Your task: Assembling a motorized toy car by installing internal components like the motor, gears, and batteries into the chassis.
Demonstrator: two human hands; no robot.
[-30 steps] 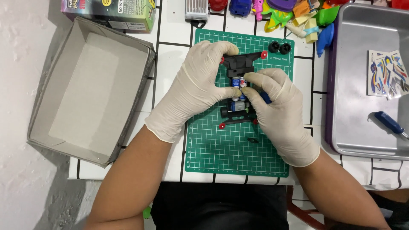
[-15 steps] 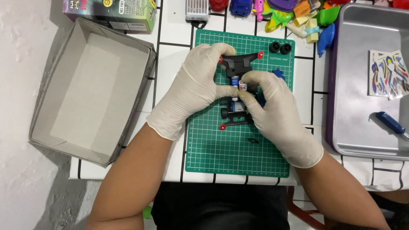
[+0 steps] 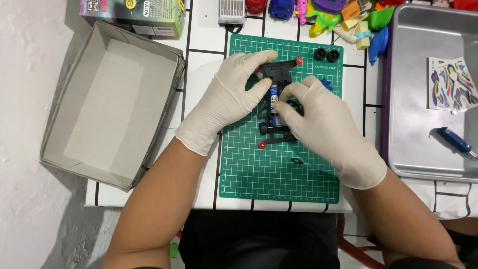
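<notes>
Left hand: the gloved left hand (image 3: 229,99) grips the front end of a small black plastic toy-car chassis with red rollers (image 3: 277,102), thumb and fingers closed around it
Right hand: the gloved right hand (image 3: 323,122) covers the chassis from the right, fingertips pinched on its blue-and-white middle part
Chassis place: it lies on the green gridded cutting mat (image 3: 279,169), in its upper half
On the mat: two small black tyres (image 3: 326,54) near the top right corner; a tiny black piece (image 3: 297,161) below the hands
Left of mat: an open grey cardboard box (image 3: 107,102) on the white tiled desk (image 3: 201,65)
Right of mat: a metal tray (image 3: 423,124) with a colourful sticker sheet (image 3: 450,84) and a blue-handled screwdriver (image 3: 455,142)
</notes>
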